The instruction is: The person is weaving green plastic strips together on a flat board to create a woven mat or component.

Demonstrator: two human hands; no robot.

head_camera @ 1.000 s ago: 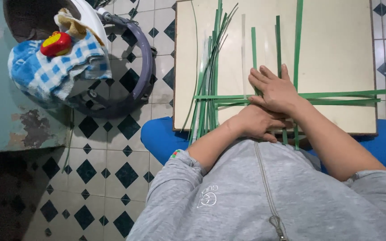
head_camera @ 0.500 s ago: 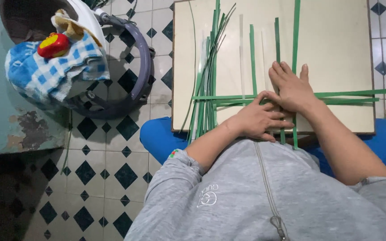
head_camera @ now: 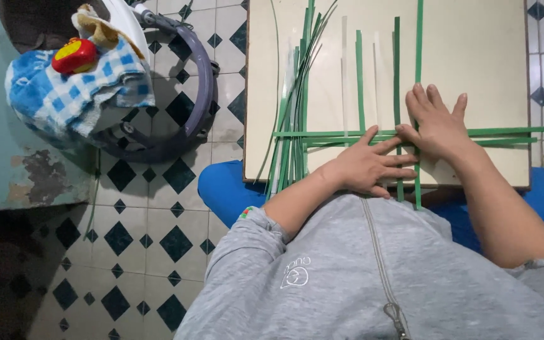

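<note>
At the far left a blue checked cloth [head_camera: 73, 94] with a red and yellow toy [head_camera: 75, 55] on it is seen draped over a grey-ringed walker [head_camera: 199, 94], standing on a floor [head_camera: 158, 239] of white tiles with dark diamonds. A pale board [head_camera: 473, 56] is laid across blue-clad knees [head_camera: 228, 186]. Near its left edge a loose bundle of green strips [head_camera: 294, 126] is laid lengthwise. Further right, upright strips [head_camera: 359, 82] are crossed by horizontal strips [head_camera: 511, 132] to form an open lattice. The left hand [head_camera: 366, 167] is laid flat on the lattice, fingers spread and extended rightward, pressing strips down; nothing is gripped. The right hand [head_camera: 439, 126] is placed just beside it, palm down, fingers splayed and pointing away, with its thumb touching the left fingertips at a crossing; nothing is clasped, the strips being only pinned beneath it. A grey zipped top [head_camera: 360, 277] is seen below
</note>
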